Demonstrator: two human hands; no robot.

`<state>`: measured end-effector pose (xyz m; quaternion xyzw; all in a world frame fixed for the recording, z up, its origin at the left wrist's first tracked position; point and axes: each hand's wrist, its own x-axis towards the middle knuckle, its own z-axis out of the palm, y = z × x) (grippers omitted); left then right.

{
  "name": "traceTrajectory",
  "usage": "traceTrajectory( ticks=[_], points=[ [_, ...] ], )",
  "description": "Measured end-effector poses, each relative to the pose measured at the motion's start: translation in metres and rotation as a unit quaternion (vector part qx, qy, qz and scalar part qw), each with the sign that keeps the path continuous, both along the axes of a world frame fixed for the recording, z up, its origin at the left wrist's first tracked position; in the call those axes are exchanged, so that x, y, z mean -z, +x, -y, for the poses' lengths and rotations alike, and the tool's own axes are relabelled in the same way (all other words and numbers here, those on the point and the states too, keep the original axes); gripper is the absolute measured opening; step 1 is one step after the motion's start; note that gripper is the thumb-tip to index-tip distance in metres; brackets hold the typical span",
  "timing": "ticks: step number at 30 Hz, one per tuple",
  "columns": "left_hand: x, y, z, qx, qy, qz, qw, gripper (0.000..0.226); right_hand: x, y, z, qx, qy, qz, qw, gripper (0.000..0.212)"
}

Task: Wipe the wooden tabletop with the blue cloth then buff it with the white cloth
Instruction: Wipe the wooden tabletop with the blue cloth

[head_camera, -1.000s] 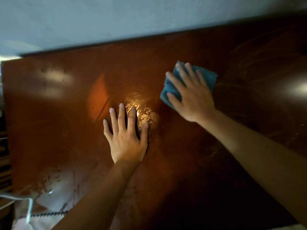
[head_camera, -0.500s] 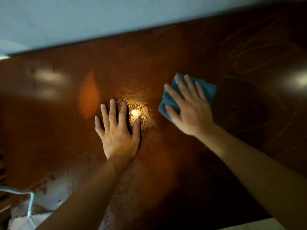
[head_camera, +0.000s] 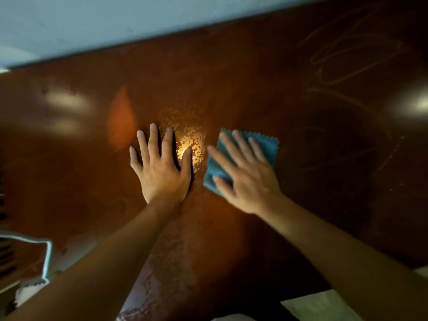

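Surface: we look down on a glossy reddish-brown wooden tabletop [head_camera: 231, 72] that fills most of the frame, with a pale blue-grey wall [head_camera: 115, 22] along the top edge.
Lower left: we see a white cloth with a zigzag edge [head_camera: 27, 291] at the lower left corner, partly behind our left forearm, and a pale light-blue cord [head_camera: 47, 256] looping just above it.
Left hand: our left hand [head_camera: 162, 172] lies flat on the wood at centre frame, fingers straight and spread, holding nothing.
Glare: we see a bright yellow reflection [head_camera: 190, 145] on the wood between thumb and index finger.
Right hand: our right hand [head_camera: 245, 179], blurred, presses flat with straight spread fingers on a folded blue cloth with a zigzag edge [head_camera: 266, 144], just right of centre.
Right side: we see faint curved smear marks [head_camera: 347, 72] in the upper right of the wood.
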<state>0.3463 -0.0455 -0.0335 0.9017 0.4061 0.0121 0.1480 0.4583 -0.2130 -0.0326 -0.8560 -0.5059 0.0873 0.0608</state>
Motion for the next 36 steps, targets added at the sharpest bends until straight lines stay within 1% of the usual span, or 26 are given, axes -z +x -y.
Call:
traceTrajectory(
  ticks=[1, 4, 5, 7, 9, 13, 14, 16, 18, 21, 22, 24, 26, 28, 30, 32, 33, 36],
  points=[
    [0.0, 0.0, 0.0, -0.001, -0.001, -0.001, 1.0, 0.068, 0.0, 0.021, 0.003, 0.021, 0.001, 0.009, 1.0, 0.064],
    [-0.002, -0.001, -0.001, -0.001, 0.001, -0.002, 1.0, 0.068, -0.003, 0.079, 0.001, 0.141, -0.024, 0.022, 0.989, 0.067],
    [-0.001, 0.0, -0.001, 0.002, 0.002, -0.003, 1.0, 0.068, -0.003, 0.086, -0.003, 0.174, -0.03, 0.028, 0.984, 0.068],
    [0.0, 0.001, -0.001, 0.002, 0.002, -0.001, 1.0, 0.067, -0.003, 0.071, -0.016, 0.211, -0.026, 0.025, 0.977, 0.068],
    [0.001, 0.0, -0.001, 0.001, 0.003, 0.001, 1.0, 0.068, -0.002, 0.026, -0.024, 0.207, -0.002, 0.019, 0.978, 0.067],
    [0.002, 0.0, -0.002, 0.002, 0.009, -0.002, 1.0, 0.067, -0.001, -0.088, -0.012, 0.103, 0.017, -0.021, 0.994, 0.064],
    [0.002, 0.0, -0.001, 0.003, 0.009, -0.001, 1.0, 0.067, 0.0, -0.099, -0.003, 0.077, 0.022, -0.024, 0.997, 0.063],
    [0.001, 0.0, 0.0, 0.005, 0.001, 0.002, 1.0, 0.066, 0.001, -0.086, 0.012, 0.046, 0.029, -0.026, 0.998, 0.061],
    [0.0, 0.0, -0.001, 0.005, -0.005, 0.0, 1.0, 0.067, 0.002, -0.044, 0.02, 0.087, 0.023, -0.001, 0.996, 0.062],
    [-0.002, -0.001, -0.002, 0.013, -0.003, 0.0, 1.0, 0.067, 0.0, 0.02, 0.029, 0.21, -0.006, 0.018, 0.978, 0.065],
    [-0.002, -0.001, -0.001, 0.015, -0.002, -0.001, 1.0, 0.067, 0.0, 0.025, 0.028, 0.242, -0.007, 0.02, 0.97, 0.065],
    [-0.002, -0.001, -0.002, 0.015, 0.0, -0.001, 1.0, 0.066, 0.001, 0.001, 0.017, 0.292, 0.0, 0.021, 0.956, 0.064],
    [-0.002, -0.001, -0.002, 0.016, 0.0, 0.003, 1.0, 0.067, 0.003, -0.054, 0.005, 0.294, 0.022, 0.027, 0.955, 0.062],
    [-0.001, -0.001, -0.001, 0.016, 0.003, 0.005, 1.0, 0.068, 0.004, -0.113, 0.0, 0.238, 0.037, 0.008, 0.97, 0.061],
    [0.0, -0.001, -0.001, 0.016, 0.005, 0.007, 1.0, 0.069, 0.003, -0.14, 0.007, 0.172, 0.044, -0.01, 0.984, 0.06],
    [0.0, -0.002, -0.002, 0.019, 0.0, 0.011, 1.0, 0.072, 0.003, -0.123, 0.022, 0.133, 0.039, -0.017, 0.99, 0.06],
    [0.001, -0.002, -0.002, 0.022, -0.002, 0.011, 1.0, 0.074, 0.003, -0.103, 0.032, 0.144, 0.03, -0.01, 0.989, 0.061],
    [0.002, -0.004, -0.003, 0.032, 0.005, 0.006, 0.999, 0.084, 0.0, -0.032, 0.065, 0.258, -0.017, 0.007, 0.966, 0.065]
  ],
)
